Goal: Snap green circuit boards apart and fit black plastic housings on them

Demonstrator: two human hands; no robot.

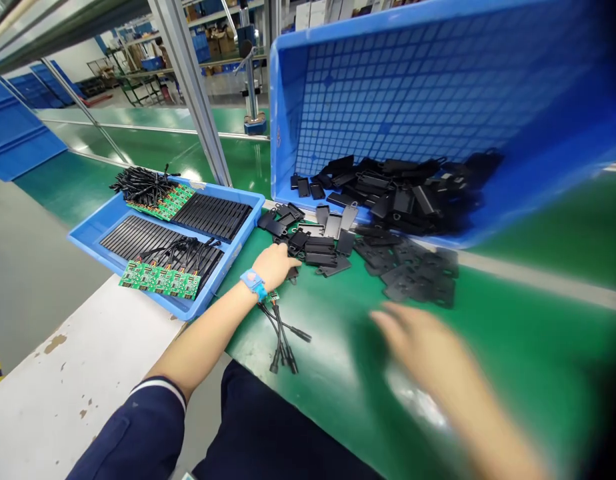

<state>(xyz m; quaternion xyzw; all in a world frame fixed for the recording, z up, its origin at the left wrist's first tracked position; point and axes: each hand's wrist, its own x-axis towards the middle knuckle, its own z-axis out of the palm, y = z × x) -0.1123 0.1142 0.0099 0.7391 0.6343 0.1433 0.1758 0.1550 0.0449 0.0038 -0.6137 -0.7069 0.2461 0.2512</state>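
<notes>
Lower right: right hand (421, 340) blurred, finger spread cannot be told. Centre: cables (284, 339) on green table (333, 327); left hand (272, 267) at black cases (320, 259), grip cannot be told. Left: blue tray (234, 249). Upper right: blue crate (368, 87).

Black cases (321, 248) lie jumbled just before the crate's (388, 93) left end, blurred black plates (418, 279) overlap before its middle, and splayed cables (287, 347) lie farther out.

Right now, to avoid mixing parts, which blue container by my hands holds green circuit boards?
The shallow tray left of your left hand; the big crate shows only black pieces.
</notes>
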